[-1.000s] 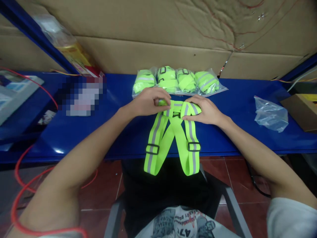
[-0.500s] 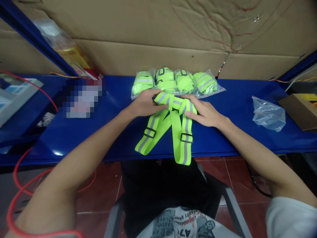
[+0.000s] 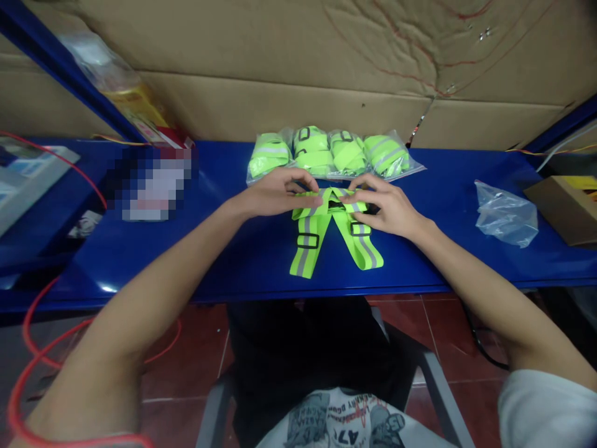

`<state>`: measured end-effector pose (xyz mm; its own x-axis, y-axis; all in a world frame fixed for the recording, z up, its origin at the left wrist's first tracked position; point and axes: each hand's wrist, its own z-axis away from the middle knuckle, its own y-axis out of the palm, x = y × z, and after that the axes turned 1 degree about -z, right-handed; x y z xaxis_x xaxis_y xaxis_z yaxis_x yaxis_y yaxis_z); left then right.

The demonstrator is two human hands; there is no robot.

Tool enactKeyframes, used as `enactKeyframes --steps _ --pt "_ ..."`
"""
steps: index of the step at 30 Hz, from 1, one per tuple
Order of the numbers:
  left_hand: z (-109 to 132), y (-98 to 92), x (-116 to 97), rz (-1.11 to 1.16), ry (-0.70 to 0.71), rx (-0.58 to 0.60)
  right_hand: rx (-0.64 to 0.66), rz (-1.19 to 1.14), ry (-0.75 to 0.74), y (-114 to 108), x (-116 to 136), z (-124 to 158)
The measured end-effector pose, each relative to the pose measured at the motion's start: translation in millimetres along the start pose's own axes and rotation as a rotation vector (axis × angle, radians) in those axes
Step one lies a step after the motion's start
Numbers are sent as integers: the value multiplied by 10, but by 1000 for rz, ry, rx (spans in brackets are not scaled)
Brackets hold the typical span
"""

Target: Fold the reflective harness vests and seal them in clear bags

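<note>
A neon yellow-green reflective strap harness (image 3: 305, 258) with grey stripes and black slide buckles lies on the blue table (image 3: 224, 249). Its upper part is bunched in folds, and two strap loops hang toward the table's front edge. My left hand (image 3: 275, 194) pinches the folded part from the left, thumb and fingertips closed on the band. From the right, my right hand (image 3: 389, 208) grips the same folded part between thumb and fingers. Just beyond my hands, several clear zip bags (image 3: 347, 155) of rolled neon straps stand in a row.
An empty clear plastic bag (image 3: 506, 214) lies on the right, beside a cardboard box (image 3: 564, 211). At the left stand a yellow-labelled bottle (image 3: 135, 102) and a blurred-out item (image 3: 156, 186). A red hose (image 3: 30, 336) loops near my left arm. Cardboard (image 3: 280, 50) backs the table.
The two strap loops have drawn up from the table's front edge and now rest on the tabletop. My fingers have shifted on the folded upper part, closer to its middle.
</note>
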<state>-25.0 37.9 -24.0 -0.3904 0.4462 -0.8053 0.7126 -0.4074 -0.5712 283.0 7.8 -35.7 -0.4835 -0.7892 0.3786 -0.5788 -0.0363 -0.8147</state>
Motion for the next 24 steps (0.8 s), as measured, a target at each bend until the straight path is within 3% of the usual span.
enactKeyframes --steps 5,9,13,15,19,24 --pt "-2 3 54 -123 9 -1 -41 -197 9 39 -47 -17" --pt "12 2 80 -229 3 29 -92 -181 171 47 -99 -21" --pt "33 8 30 -346 96 11 29 -91 284 6 -104 -38" --pt "38 21 -1 -379 157 -20 51 -114 272 -6 -88 -51" --pt "53 60 -49 -411 237 -63 -71 -82 189 19 -70 -60" --pt "92 107 -65 -526 246 7 -107 -16 100 69 -69 -32"
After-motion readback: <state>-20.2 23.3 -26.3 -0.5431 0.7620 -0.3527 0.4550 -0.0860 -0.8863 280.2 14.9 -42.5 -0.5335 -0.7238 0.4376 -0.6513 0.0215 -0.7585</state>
